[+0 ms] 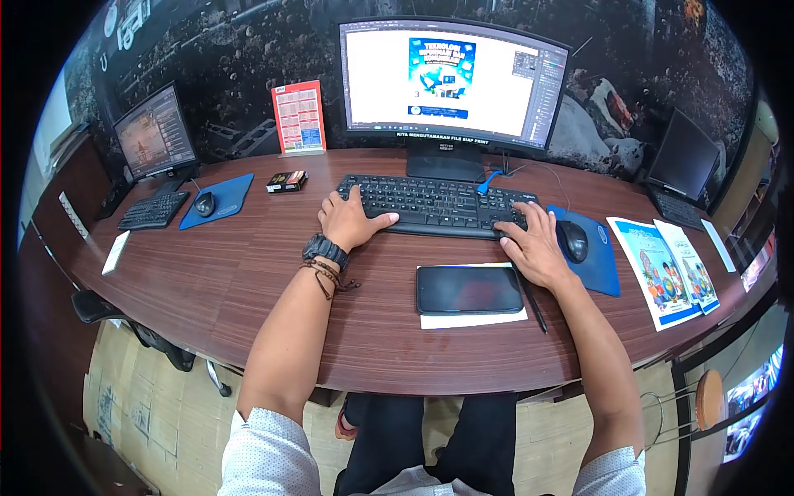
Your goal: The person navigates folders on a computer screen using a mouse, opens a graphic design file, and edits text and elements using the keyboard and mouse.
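A black keyboard (438, 202) lies in front of a curved monitor (380, 78) that displays a blue poster design. My left hand (349, 219) rests over the keyboard's left end, fingers spread and thumb stretched toward the lower row. At the right end, my right hand (533, 244) has its fingertips on the keys by the number pad, fingers apart. Just right of that hand sits a black mouse (572, 241) on a blue mouse pad (602, 256). Below the keyboard, a dark-screened phone (469, 289) lies on white paper (471, 319), with a black pen (532, 302) beside it.
Printed booklets (653, 273) lie at the right. A red-framed calendar (299, 117) and a small box (287, 181) stand behind on the left. Further workstations have a left monitor (155, 132) and a right monitor (682, 157). A round stool (709, 400) stands at lower right.
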`<action>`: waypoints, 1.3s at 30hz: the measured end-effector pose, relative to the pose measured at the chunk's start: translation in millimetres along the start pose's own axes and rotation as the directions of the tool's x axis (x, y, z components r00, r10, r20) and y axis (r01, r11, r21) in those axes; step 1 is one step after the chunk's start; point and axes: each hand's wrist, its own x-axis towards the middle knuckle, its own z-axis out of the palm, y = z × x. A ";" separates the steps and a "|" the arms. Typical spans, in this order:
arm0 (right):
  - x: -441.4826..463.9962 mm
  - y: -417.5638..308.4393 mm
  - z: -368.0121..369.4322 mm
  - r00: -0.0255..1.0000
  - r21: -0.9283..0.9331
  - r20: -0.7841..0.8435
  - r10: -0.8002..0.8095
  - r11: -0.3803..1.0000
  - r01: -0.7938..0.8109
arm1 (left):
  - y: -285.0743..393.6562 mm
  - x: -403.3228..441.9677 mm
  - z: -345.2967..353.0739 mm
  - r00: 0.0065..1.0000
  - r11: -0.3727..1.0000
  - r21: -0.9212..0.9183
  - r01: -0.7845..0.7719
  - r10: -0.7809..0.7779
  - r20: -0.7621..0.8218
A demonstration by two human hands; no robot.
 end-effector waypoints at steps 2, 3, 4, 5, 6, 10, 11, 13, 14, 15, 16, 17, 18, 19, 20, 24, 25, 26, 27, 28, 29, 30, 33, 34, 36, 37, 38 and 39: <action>-0.9 8.0 -1.4 0.993 0.057 -0.117 0.000 0.998 0.007 | -0.4 -0.2 -1.1 1.000 1.000 -0.002 0.004 -0.004 0.004; -0.9 15.4 -3.5 0.976 0.040 -0.216 0.004 0.999 0.005 | -0.4 -0.2 -1.2 1.000 1.000 -0.006 0.002 -0.002 0.003; -2.2 25.3 -4.8 0.957 0.023 -0.288 0.022 1.000 -0.016 | -0.4 -0.5 -1.0 1.000 1.000 -0.010 0.000 0.000 0.003; -5.1 39.0 -3.6 0.945 0.030 -0.320 0.068 0.998 -0.062 | -0.4 -0.6 -0.9 1.000 1.000 -0.011 0.000 0.000 0.005; -8.1 51.0 -2.7 0.929 0.039 -0.351 0.114 0.993 -0.107 | -0.1 -0.3 -1.2 1.000 1.000 -0.011 0.003 -0.003 0.006; -19.0 66.3 -5.0 0.891 0.071 -0.334 0.306 0.951 -0.300 | -1.3 0.9 0.3 1.000 1.000 0.001 0.001 -0.001 -0.005; -19.8 66.8 -5.4 0.878 0.093 -0.324 0.353 0.935 -0.342 | -1.4 0.8 0.6 1.000 1.000 0.000 -0.001 0.001 -0.003; -20.9 70.1 -5.8 0.860 0.115 -0.315 0.401 0.916 -0.385 | -0.6 0.0 -1.1 1.000 1.000 0.008 0.002 -0.002 0.000; -21.5 74.1 -4.9 0.858 0.138 -0.305 0.413 0.911 -0.390 | -0.8 -0.1 -1.5 1.000 1.000 0.008 -0.002 0.002 0.000; -21.8 76.7 -4.0 0.854 0.161 -0.297 0.428 0.904 -0.397 | -1.6 -0.4 -1.6 1.000 1.000 0.007 0.003 -0.003 -0.005; -22.4 79.5 -2.8 0.848 0.159 -0.301 0.437 0.900 -0.407 | -1.0 -0.3 -1.2 1.000 1.000 0.007 0.002 -0.002 -0.007; -24.2 83.5 -2.0 0.858 0.169 -0.299 0.418 0.908 -0.383 | -0.1 0.1 -0.8 1.000 1.000 0.004 -0.016 0.016 -0.001; -26.2 84.8 -3.7 0.867 0.177 -0.298 0.400 0.916 -0.361 | 0.7 -0.7 -2.5 1.000 1.000 0.015 0.000 0.000 0.005; -26.6 84.3 -2.9 0.857 0.199 -0.298 0.420 0.906 -0.374 | 1.4 -1.0 -3.0 1.000 0.999 0.026 0.018 -0.019 0.008; -26.9 83.4 -2.4 0.851 0.194 -0.302 0.431 0.901 -0.388 | 1.6 -1.0 -1.9 1.000 1.000 0.024 0.004 -0.004 0.014; -25.8 85.5 -0.7 0.807 0.181 -0.298 0.510 0.860 -0.477 | 0.5 -1.6 -2.1 1.000 1.000 -0.005 0.014 -0.014 0.011; -25.6 86.6 -0.1 0.807 0.180 -0.292 0.512 0.859 -0.480 | 0.3 -1.4 -1.5 1.000 1.000 -0.003 0.015 -0.015 0.009; -25.8 88.0 0.2 0.808 0.178 -0.287 0.515 0.857 -0.483 | 0.2 -1.0 -1.2 1.000 1.000 -0.002 0.016 -0.016 0.007; -26.0 87.5 -0.5 0.807 0.179 -0.288 0.516 0.856 -0.484 | 0.0 -0.8 -1.6 1.000 1.000 -0.002 0.014 -0.014 0.007; -26.2 86.8 -0.7 0.801 0.189 -0.289 0.523 0.852 -0.488 | -0.2 -0.6 -2.4 1.000 1.000 0.008 0.014 -0.014 0.021; -26.1 86.1 -0.8 0.796 0.200 -0.291 0.530 0.848 -0.492 | -0.1 -0.5 -3.0 0.999 1.000 0.018 0.014 -0.015 0.035; -25.8 85.5 -0.4 0.795 0.201 -0.291 0.532 0.847 -0.493 | 0.3 -0.6 -3.3 0.999 1.000 0.019 0.012 -0.013 0.035; -24.6 87.2 1.9 0.778 0.183 -0.314 0.544 0.839 -0.513 | 0.7 -0.8 -3.5 0.999 1.000 0.023 0.018 -0.019 0.042; -23.9 89.8 3.8 0.783 0.167 -0.307 0.542 0.840 -0.516 | 0.7 -0.7 -3.4 0.999 1.000 0.023 0.020 -0.021 0.041; -23.0 90.7 2.9 0.786 0.151 -0.299 0.541 0.840 -0.521 | 1.6 -1.0 -3.8 0.999 0.999 0.024 0.021 -0.022 0.042; -23.0 89.6 0.1 0.784 0.163 -0.274 0.557 0.830 -0.533 | 2.5 -2.0 -5.1 0.999 0.999 0.023 0.022 -0.023 0.042; -23.0 87.9 -2.4 0.781 0.174 -0.248 0.573 0.820 -0.545 | 3.1 -2.7 -5.9 0.999 0.999 0.022 0.023 -0.024 0.043; -22.8 86.6 -3.8 0.781 0.175 -0.248 0.574 0.819 -0.546 | 3.4 -3.0 -5.9 0.999 1.000 0.023 0.022 -0.023 0.044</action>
